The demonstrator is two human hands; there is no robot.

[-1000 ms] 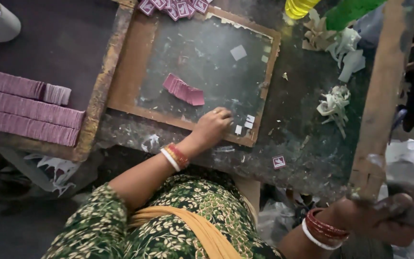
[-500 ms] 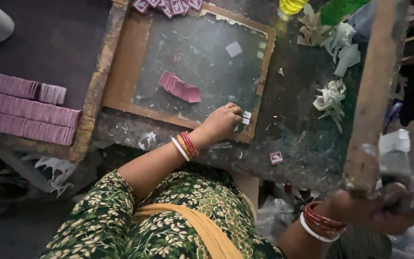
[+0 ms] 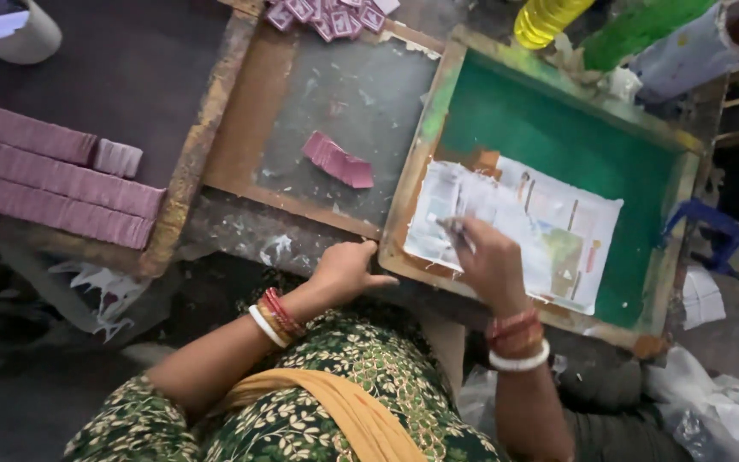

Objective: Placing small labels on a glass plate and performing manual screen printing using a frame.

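The right hand (image 3: 489,261) is curled shut around a thin stick-like tool (image 3: 455,233), whose tip pokes out toward ten o'clock and rests on the printed paper sheet (image 3: 549,231). That sheet lies flat inside the green screen frame (image 3: 558,137), its long axis running from nine to three o'clock, and the hand sits over its nearer left part, so the rest of the sheet stretches away toward three o'clock. The right hand is plainly the nearer one to it.

The left hand (image 3: 344,269) lies at eight o'clock from the right, fingers loosely bent, thumb stretched toward the frame's wooden corner and just touching it; it holds nothing. It rests on the worn desk (image 3: 241,231) edge.

Beyond it, toward eleven o'clock, a glass-topped wooden tray (image 3: 233,128) carries a small fanned stack of pink cards (image 3: 338,161), well apart from both hands. More pink cards (image 3: 327,15) cluster at the tray's far edge. Long rows of pink bundles (image 3: 53,184) lie at nine o'clock, and a yellow bottle (image 3: 549,19) stands at one o'clock.
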